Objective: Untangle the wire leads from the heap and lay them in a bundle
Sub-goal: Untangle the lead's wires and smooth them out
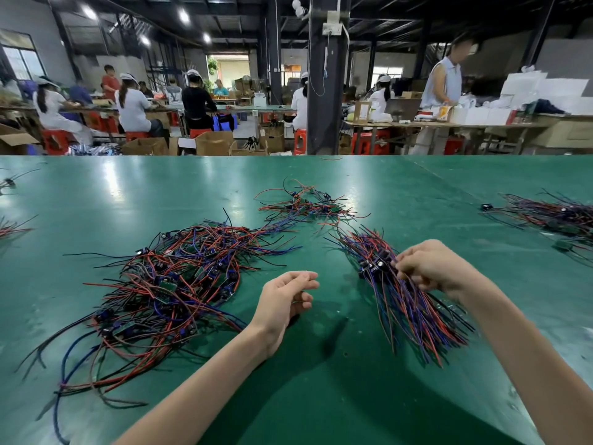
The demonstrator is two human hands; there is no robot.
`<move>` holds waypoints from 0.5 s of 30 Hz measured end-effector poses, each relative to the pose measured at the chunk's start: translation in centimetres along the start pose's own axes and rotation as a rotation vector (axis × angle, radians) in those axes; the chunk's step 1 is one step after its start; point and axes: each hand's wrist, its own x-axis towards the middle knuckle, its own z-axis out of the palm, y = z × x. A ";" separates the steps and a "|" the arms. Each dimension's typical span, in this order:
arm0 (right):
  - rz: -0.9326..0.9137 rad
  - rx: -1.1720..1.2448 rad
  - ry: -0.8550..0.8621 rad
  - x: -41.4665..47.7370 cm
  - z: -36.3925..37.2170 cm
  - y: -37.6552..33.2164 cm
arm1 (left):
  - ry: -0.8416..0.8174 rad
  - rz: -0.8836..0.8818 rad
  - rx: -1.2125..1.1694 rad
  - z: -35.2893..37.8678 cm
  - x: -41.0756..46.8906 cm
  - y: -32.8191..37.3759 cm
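Green table [96, 194], and on it the job looks about half done. The big heap [167, 284] of red, blue and black wires with small boards lies on the person's left, still thoroughly knotted. A smaller tangle [308, 203] sits beyond it, also unsorted.

On the right lies the bundle [414, 309], its wires running roughly the same way and fanning out toward the near edge. The right hand [433, 268] has its fingers curled onto the bundle's board end, pinching it there. The left hand [282, 303] hovers between heap and bundle with its fingers loosely bent; it seems to hold nothing, though a thin wire would be hard to make out. Another pile [552, 216] lies far off to the right.
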 end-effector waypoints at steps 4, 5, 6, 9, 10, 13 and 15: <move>0.000 -0.461 0.036 -0.2 0.3 0.1 | -0.006 0.004 0.017 0.0 -0.1 0.0; -0.009 -0.551 0.049 -0.4 0.5 0.1 | -0.008 0.005 0.022 0.0 -0.1 0.0; -0.015 -0.620 0.072 -0.4 0.6 0.0 | -0.010 0.005 0.028 0.0 0.0 0.0; -0.024 -0.720 0.212 -0.9 1.1 0.2 | -0.015 0.007 0.053 0.0 0.0 0.0; -0.058 -0.752 0.284 -1.0 1.4 0.2 | -0.017 0.008 0.056 0.0 0.0 -0.1; -0.287 -0.835 0.375 -0.8 2.8 0.7 | -0.026 0.014 0.066 0.0 -0.1 -0.2; -0.436 -0.940 0.302 -0.4 4.1 1.4 | -0.034 0.044 0.145 0.1 -0.1 -0.4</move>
